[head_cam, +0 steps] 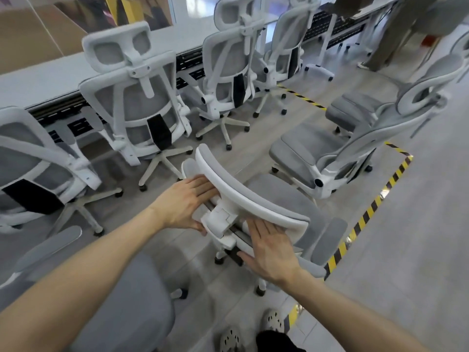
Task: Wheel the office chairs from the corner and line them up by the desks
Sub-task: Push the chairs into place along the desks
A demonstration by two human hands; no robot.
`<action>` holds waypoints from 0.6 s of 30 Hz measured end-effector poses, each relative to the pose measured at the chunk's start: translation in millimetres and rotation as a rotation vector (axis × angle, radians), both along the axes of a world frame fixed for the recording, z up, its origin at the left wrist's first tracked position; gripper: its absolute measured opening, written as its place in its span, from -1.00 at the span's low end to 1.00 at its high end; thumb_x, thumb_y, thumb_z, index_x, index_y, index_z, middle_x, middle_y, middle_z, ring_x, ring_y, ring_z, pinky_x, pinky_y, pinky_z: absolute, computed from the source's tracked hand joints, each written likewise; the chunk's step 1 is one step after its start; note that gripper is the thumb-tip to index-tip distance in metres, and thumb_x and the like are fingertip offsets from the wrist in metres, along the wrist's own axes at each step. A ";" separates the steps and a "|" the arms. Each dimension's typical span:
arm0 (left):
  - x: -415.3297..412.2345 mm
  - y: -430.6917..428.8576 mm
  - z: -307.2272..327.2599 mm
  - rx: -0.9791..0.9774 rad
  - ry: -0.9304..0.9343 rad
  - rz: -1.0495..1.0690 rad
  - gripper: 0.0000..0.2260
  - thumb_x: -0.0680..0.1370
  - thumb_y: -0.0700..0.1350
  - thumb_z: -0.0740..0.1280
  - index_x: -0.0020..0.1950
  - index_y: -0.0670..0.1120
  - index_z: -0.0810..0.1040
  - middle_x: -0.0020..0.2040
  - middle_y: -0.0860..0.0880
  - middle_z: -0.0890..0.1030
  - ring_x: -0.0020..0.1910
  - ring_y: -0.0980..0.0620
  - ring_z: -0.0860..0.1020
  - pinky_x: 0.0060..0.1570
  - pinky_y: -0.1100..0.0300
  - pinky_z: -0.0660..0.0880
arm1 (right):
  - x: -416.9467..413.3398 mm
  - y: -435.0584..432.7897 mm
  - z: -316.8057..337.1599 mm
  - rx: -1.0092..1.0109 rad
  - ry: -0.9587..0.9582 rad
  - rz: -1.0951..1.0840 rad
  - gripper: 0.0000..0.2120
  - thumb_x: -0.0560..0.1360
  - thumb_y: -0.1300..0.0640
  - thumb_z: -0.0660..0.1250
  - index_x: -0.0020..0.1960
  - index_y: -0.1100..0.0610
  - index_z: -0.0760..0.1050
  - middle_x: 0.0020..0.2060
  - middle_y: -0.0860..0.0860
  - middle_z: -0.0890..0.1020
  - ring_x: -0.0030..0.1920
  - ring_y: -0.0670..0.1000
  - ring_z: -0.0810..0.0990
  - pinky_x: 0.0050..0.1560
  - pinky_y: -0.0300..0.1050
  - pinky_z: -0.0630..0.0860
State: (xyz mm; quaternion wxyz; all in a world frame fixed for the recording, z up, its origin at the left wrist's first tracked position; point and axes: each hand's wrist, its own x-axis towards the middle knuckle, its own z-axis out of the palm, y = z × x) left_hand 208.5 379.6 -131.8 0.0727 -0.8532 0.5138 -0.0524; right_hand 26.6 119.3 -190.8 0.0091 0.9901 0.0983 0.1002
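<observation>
Fingers [203,183] on headrest [250,199], chair [299,146] apparently ahead.

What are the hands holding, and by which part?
Nothing is gripped: the left hand and right hand press flat, fingers straight, on the back of the nearest chair at its headrest, either side of the bracket.

A row of chairs [142,102] stands backs-out along the desk [50,80], with only narrow gaps between them; a strip of bare floor [251,153] runs between that row and the chair in the middle [266,199]; two more chairs [355,148] crowd its right side, near but not touching; a grey seat [132,288] fills the lower left (blurred, very close); past the striped tape [368,214] on the right the floor lies open, though a person [396,34] stands at the far end.
</observation>
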 end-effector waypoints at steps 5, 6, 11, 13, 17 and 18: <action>-18.3 9.4 -15.9 -0.104 -0.015 0.117 0.11 0.42 0.68 0.30 0.59 -0.20 0.50 0.50 -0.19 0.59 0.52 -0.25 0.52 0.64 -0.21 0.35 | 27.7 -30.3 -3.2 0.011 -0.028 0.191 -0.16 0.49 -0.36 0.36 0.53 0.22 0.50 0.37 0.15 0.64 0.32 0.22 0.66 0.27 0.16 0.68; -21.2 9.7 -19.1 -0.123 -0.021 0.146 0.09 0.43 0.67 0.32 0.58 -0.22 0.50 0.48 -0.20 0.59 0.50 -0.26 0.52 0.62 -0.22 0.36 | 36.1 -37.9 -4.9 0.038 -0.049 0.238 -0.18 0.49 -0.35 0.34 0.53 0.22 0.50 0.37 0.15 0.64 0.31 0.22 0.67 0.28 0.16 0.68; -38.6 2.3 -31.4 -0.075 -0.034 0.326 0.06 0.53 0.61 0.26 0.62 -0.28 0.42 0.56 -0.27 0.50 0.59 -0.31 0.44 0.66 -0.30 0.29 | 90.9 -80.7 -5.3 0.091 -0.134 0.511 -0.24 0.51 -0.28 0.36 0.51 0.24 0.51 0.33 0.17 0.65 0.33 0.21 0.61 0.45 0.10 0.54; -49.9 -5.5 -38.6 -0.078 -0.034 0.422 0.05 0.55 0.59 0.27 0.63 -0.29 0.40 0.58 -0.27 0.48 0.60 -0.32 0.42 0.69 -0.29 0.22 | 114.6 -93.4 -4.8 0.063 -0.143 0.594 -0.23 0.50 -0.28 0.43 0.50 0.24 0.52 0.33 0.17 0.66 0.33 0.20 0.62 0.49 0.10 0.52; -73.2 -36.4 -48.1 -0.134 -0.076 0.630 0.02 0.57 0.58 0.22 0.60 -0.30 0.41 0.56 -0.29 0.44 0.59 -0.35 0.38 0.76 -0.15 -0.04 | 158.4 -116.9 -3.9 0.123 -0.105 0.701 -0.17 0.49 -0.31 0.48 0.52 0.25 0.50 0.35 0.18 0.62 0.36 0.23 0.59 0.52 0.16 0.51; -76.7 -47.5 -50.1 -0.154 -0.090 0.675 0.01 0.57 0.58 0.21 0.59 -0.30 0.41 0.54 -0.29 0.45 0.58 -0.36 0.39 0.75 -0.17 0.00 | 169.1 -121.9 -2.3 0.123 -0.072 0.710 -0.11 0.48 -0.39 0.46 0.54 0.24 0.47 0.38 0.18 0.59 0.39 0.23 0.55 0.55 0.18 0.48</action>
